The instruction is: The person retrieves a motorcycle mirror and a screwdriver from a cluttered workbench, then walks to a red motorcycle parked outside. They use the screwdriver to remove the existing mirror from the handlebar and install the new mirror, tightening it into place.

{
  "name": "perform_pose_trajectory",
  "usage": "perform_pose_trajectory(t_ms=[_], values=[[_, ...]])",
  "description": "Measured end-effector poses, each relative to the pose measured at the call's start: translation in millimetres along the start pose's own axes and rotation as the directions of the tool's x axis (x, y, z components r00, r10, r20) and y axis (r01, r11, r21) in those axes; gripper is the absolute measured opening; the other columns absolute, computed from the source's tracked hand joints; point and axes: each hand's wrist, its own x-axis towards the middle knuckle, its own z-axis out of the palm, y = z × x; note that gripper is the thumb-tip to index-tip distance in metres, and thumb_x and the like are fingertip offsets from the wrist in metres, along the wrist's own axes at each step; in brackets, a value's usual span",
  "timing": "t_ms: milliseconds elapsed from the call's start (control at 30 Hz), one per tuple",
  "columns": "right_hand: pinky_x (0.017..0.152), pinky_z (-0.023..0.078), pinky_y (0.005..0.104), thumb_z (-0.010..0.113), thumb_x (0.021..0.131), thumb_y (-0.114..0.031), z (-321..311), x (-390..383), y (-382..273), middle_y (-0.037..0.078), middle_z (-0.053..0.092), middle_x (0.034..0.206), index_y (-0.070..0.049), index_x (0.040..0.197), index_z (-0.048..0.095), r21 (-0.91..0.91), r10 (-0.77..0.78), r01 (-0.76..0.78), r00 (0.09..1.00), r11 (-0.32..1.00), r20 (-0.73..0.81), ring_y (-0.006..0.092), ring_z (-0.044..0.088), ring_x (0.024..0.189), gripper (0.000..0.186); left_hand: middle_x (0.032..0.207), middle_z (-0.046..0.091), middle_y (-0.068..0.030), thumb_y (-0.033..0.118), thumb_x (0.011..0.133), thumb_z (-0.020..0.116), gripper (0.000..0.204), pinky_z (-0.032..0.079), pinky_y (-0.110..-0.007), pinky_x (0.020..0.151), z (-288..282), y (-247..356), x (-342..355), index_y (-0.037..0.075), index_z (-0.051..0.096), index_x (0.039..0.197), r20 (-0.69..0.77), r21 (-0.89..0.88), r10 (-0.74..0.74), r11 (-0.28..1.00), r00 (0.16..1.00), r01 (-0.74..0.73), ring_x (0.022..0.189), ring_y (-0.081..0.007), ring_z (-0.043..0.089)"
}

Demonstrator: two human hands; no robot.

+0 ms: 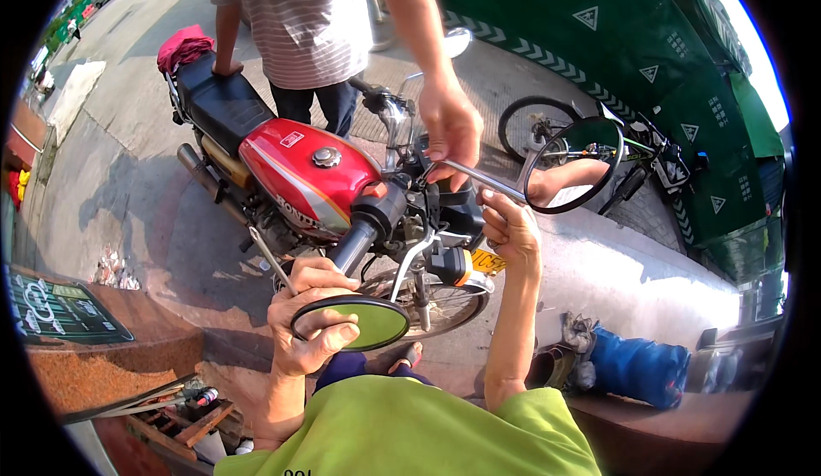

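My left hand [299,313] grips a round black-rimmed mirror [380,326] low in the head view, its metal stem [278,266] angled up-left beside the motorcycle handlebar. My right hand [513,232] has its fingers closed on the stem [505,185] of a second round mirror [581,151], raised at the right. Another person's hand [453,130] pinches the inner end of that stem near the handlebar controls [380,211]. The motorcycle [308,185] has a red tank, a black seat and a front wheel below my hands.
The other person [299,14] stands behind the motorcycle, one hand on its seat. A bicycle [641,159] leans by green barriers [590,48]. A blue bundle [641,369] lies lower right; wood scraps [201,425] and a stone ledge [111,356] are lower left.
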Motion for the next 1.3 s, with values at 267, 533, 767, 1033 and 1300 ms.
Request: perform_pose_trajectory(t_ms=[267, 533, 767, 1033, 1300], values=[[0.038, 0.022, 0.0171, 0.079, 0.069, -0.007, 50.4, 35.9, 26.8, -0.005, 0.056, 0.069, -0.008, 0.088, 0.062, -0.453, -0.017, -0.017, 0.997, 0.892, -0.070, 0.0009, 0.037, 0.045, 0.026, 0.084, 0.069, -0.0103, 0.018, 0.061, 0.071, 0.015, 0.043, -0.038, 0.084, 0.7, 1.9, 0.0, 0.004, 0.070, 0.066, 0.012, 0.004, -0.024, 1.000, 1.000, 0.024, 0.091, -0.0253, 0.054], [0.050, 0.037, 0.0189, 0.083, 0.066, -0.016, 49.3, 52.8, 26.3, -0.002, 0.062, 0.069, -0.006, 0.078, 0.068, -0.677, -0.156, 0.108, 0.988, 0.728, -0.009, 0.0062, 0.051, 0.054, 0.022, 0.084, 0.069, -0.0093, 0.017, 0.061, 0.071, 0.015, 0.045, -0.038, 0.082, -2.6, -5.9, -1.2, 0.003, 0.070, 0.067, 0.062, 0.030, 0.062, 0.998, 0.996, -0.064, 0.089, -0.0255, 0.056], [0.064, 0.043, 0.0231, 0.082, 0.069, -0.021, 37.9, 52.0, 31.3, -0.001, 0.064, 0.075, -0.005, 0.083, 0.069, -0.728, -0.260, 0.224, 0.963, 0.648, 0.065, 0.0076, 0.054, 0.069, 0.024, 0.082, 0.068, -0.0088, 0.018, 0.062, 0.071, 0.016, 0.045, -0.038, 0.082, -3.1, -2.9, -0.8, 0.003, 0.070, 0.066, 0.060, 0.027, 0.059, 0.998, 0.996, -0.060, 0.089, -0.0249, 0.057], [0.061, 0.039, 0.0223, 0.080, 0.070, -0.024, 37.4, 52.5, 23.9, -0.003, 0.062, 0.076, -0.006, 0.087, 0.069, -0.824, -0.181, 0.156, 0.981, 0.544, 0.066, 0.0072, 0.053, 0.071, 0.027, 0.082, 0.069, -0.0091, 0.018, 0.062, 0.071, 0.015, 0.044, -0.038, 0.083, -2.9, -4.0, -0.7, 0.003, 0.070, 0.066, 0.063, 0.028, 0.040, 0.999, 0.997, -0.042, 0.089, -0.0248, 0.056], [0.041, 0.019, 0.0204, 0.075, 0.075, -0.019, 47.7, 35.1, 11.6, -0.006, 0.053, 0.068, -0.004, 0.098, 0.066, -0.517, 0.106, -0.080, 0.994, 0.852, 0.020, 0.0019, 0.032, 0.045, 0.029, 0.084, 0.069, -0.0091, 0.018, 0.062, 0.071, 0.014, 0.044, -0.038, 0.083, -4.1, -5.8, -2.9, 0.004, 0.071, 0.066, 0.064, 0.049, 0.060, 0.997, 0.996, -0.064, 0.089, -0.0250, 0.056]])
